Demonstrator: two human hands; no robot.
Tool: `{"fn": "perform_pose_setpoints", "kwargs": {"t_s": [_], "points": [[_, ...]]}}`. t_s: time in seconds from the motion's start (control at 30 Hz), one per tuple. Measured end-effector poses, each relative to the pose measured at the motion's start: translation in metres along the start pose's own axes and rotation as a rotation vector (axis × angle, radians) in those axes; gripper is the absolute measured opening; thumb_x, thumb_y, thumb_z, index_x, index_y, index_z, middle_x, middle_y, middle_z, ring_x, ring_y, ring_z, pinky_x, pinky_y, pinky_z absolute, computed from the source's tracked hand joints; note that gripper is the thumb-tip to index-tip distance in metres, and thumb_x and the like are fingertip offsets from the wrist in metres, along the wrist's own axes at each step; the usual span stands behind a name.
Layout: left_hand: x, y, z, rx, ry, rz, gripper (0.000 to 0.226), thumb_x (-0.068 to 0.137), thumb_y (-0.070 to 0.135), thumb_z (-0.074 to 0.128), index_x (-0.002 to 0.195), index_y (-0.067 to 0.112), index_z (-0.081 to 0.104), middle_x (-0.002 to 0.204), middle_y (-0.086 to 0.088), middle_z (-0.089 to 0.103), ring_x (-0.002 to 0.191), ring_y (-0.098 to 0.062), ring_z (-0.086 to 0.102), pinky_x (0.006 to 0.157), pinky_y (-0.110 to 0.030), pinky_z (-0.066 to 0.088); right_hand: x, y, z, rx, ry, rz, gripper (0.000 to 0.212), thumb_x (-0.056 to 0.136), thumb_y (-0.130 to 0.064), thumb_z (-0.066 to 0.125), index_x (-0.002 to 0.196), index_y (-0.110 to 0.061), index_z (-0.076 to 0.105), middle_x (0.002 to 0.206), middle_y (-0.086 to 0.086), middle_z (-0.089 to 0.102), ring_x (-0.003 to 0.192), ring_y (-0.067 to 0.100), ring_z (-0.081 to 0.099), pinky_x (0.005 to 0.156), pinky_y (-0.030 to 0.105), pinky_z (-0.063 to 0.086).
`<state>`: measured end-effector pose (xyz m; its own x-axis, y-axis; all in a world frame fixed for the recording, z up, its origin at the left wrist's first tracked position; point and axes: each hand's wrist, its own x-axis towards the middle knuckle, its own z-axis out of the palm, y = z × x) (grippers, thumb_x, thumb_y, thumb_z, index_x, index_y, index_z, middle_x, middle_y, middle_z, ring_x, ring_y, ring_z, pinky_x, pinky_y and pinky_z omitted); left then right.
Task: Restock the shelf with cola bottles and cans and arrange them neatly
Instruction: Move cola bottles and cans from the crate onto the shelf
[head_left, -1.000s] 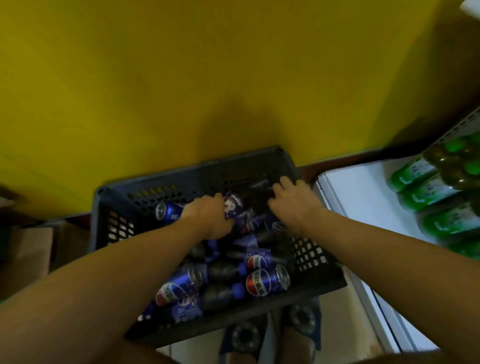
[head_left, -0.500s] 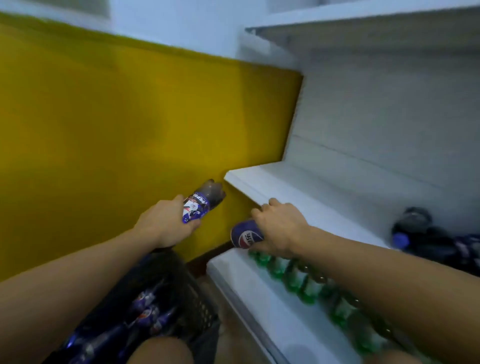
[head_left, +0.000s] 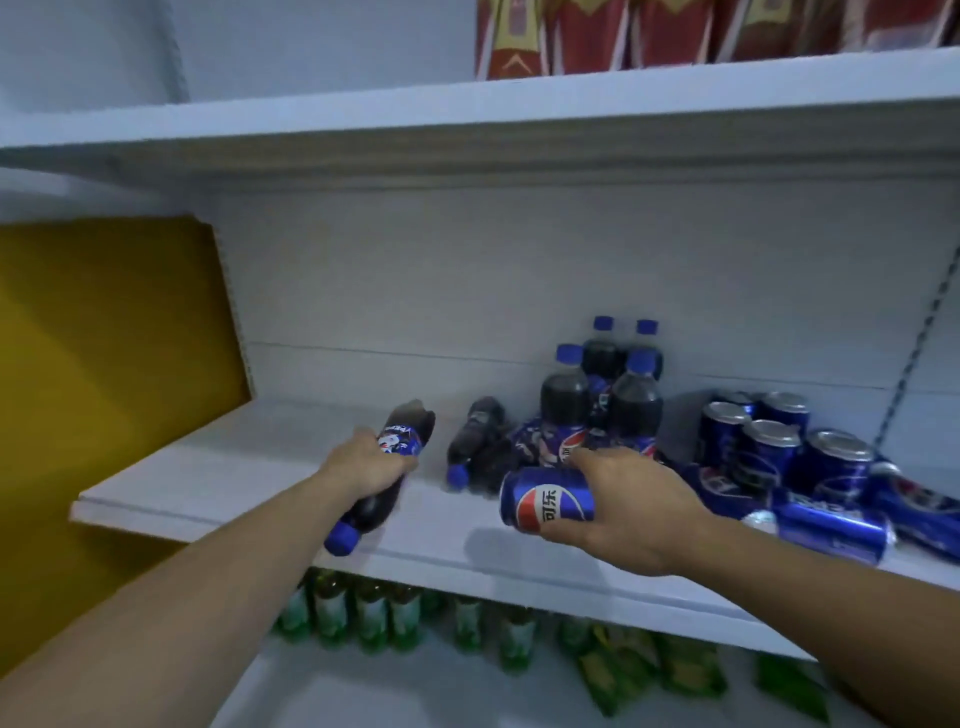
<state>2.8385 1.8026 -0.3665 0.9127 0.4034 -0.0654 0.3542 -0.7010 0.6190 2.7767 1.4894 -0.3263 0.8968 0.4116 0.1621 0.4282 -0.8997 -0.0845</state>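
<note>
Lower shelf (head_left: 291, 670), near: green bottles (head_left: 363, 608) in row. Left hand (head_left: 363, 470) grips cola bottle (head_left: 410, 428) at label, cap nearward, above middle shelf (head_left: 234, 467). Right hand (head_left: 628, 501) wraps can (head_left: 545, 501) sideways. Bottle likely heavy, slick: hold mid-body. Can light, dentable. Farther right: lying bottle (head_left: 475, 436), upright bottles (head_left: 597, 405), standing cans (head_left: 769, 441).

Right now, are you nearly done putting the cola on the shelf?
Partway. Some upright bottles and upright cans already stand on the shelf. The left hand holds a cola bottle, the right hand a cola can. Left: set those down, then stand up the fallen bottles and fallen cans.
</note>
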Motion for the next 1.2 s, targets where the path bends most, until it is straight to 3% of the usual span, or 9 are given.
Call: {"fn": "perform_pose_setpoints", "kwargs": {"t_s": [0.2,0.37,0.5,0.6,0.67,0.83,1.03,1.2], "points": [[0.087,0.026,0.050,-0.082,-0.103,-0.010,0.059,0.070,0.031,0.081,0.114,0.004,0.054,0.100,-0.016,0.066,0.084,-0.031,0.065,0.074,-0.036,0.054,-0.019,0.077,0.007,0.076,-0.011,0.181,0.066,0.074,-0.076,0.064,0.124,-0.034,0.054,0.109,-0.012,0.064,0.092,0.008,0.060,0.082,0.031,0.056],[0.128,0.021,0.085,-0.197,-0.015,-0.020,0.050,0.077,0.039,0.077,0.109,0.003,0.064,0.103,-0.020,0.070,0.087,-0.033,0.068,0.085,-0.043,0.057,-0.026,0.115,0.018,0.029,-0.001,0.255,0.068,0.075,-0.077,0.063,0.126,-0.033,0.053,0.106,-0.013,0.058,0.094,0.011,0.054,0.078,0.028,0.047],[0.125,0.031,0.082,-0.422,0.038,0.051,0.050,0.084,0.026,0.078,0.127,0.013,0.056,0.118,-0.015,0.065,0.101,-0.034,0.066,0.094,-0.043,0.054,-0.027,0.126,0.025,-0.001,-0.002,0.279,0.070,0.075,-0.077,0.062,0.127,-0.031,0.053,0.105,-0.011,0.056,0.093,0.013,0.050,0.078,0.028,0.044],[0.105,0.043,0.071,-0.273,0.152,0.232,0.038,0.088,0.022,0.069,0.124,0.016,0.061,0.124,-0.012,0.065,0.109,-0.033,0.063,0.094,-0.039,0.050,-0.028,0.126,0.029,0.006,-0.009,0.282,0.071,0.075,-0.077,0.063,0.127,-0.030,0.053,0.110,-0.010,0.058,0.093,0.012,0.049,0.077,0.028,0.045],[0.079,0.056,0.065,-0.126,0.192,0.439,0.026,0.088,0.017,0.068,0.114,0.018,0.067,0.112,-0.007,0.069,0.104,-0.030,0.064,0.090,-0.036,0.048,-0.029,0.126,0.029,0.014,-0.018,0.284,0.070,0.076,-0.074,0.065,0.128,-0.029,0.053,0.108,-0.010,0.058,0.092,0.012,0.051,0.076,0.028,0.045],[-0.004,0.087,0.074,-0.058,0.009,0.867,0.029,0.085,0.003,0.070,0.093,0.030,0.066,0.093,0.007,0.070,0.085,-0.002,0.064,0.077,-0.018,0.046,-0.036,0.135,0.028,0.030,0.002,0.303,0.072,0.075,-0.073,0.067,0.129,-0.026,0.053,0.108,-0.007,0.064,0.091,0.013,0.059,0.078,0.033,0.055],[-0.096,0.147,0.118,-0.127,-0.138,1.147,0.015,0.085,0.006,0.069,0.094,0.018,0.071,0.092,0.008,0.066,0.087,-0.003,0.062,0.073,-0.008,0.043,-0.072,0.160,0.017,0.043,0.039,0.348,0.066,0.076,-0.072,0.068,0.123,-0.026,0.057,0.105,-0.008,0.065,0.090,0.013,0.061,0.079,0.036,0.057],[-0.142,0.214,0.164,-0.228,-0.255,1.226,0.014,0.089,0.011,0.067,0.100,0.019,0.070,0.095,0.010,0.064,0.088,-0.004,0.060,0.074,-0.015,0.049,-0.119,0.203,0.005,0.063,0.091,0.461,0.054,0.078,-0.066,0.071,0.114,-0.030,0.055,0.095,-0.012,0.063,0.079,0.003,0.059,0.066,0.022,0.048]]}}
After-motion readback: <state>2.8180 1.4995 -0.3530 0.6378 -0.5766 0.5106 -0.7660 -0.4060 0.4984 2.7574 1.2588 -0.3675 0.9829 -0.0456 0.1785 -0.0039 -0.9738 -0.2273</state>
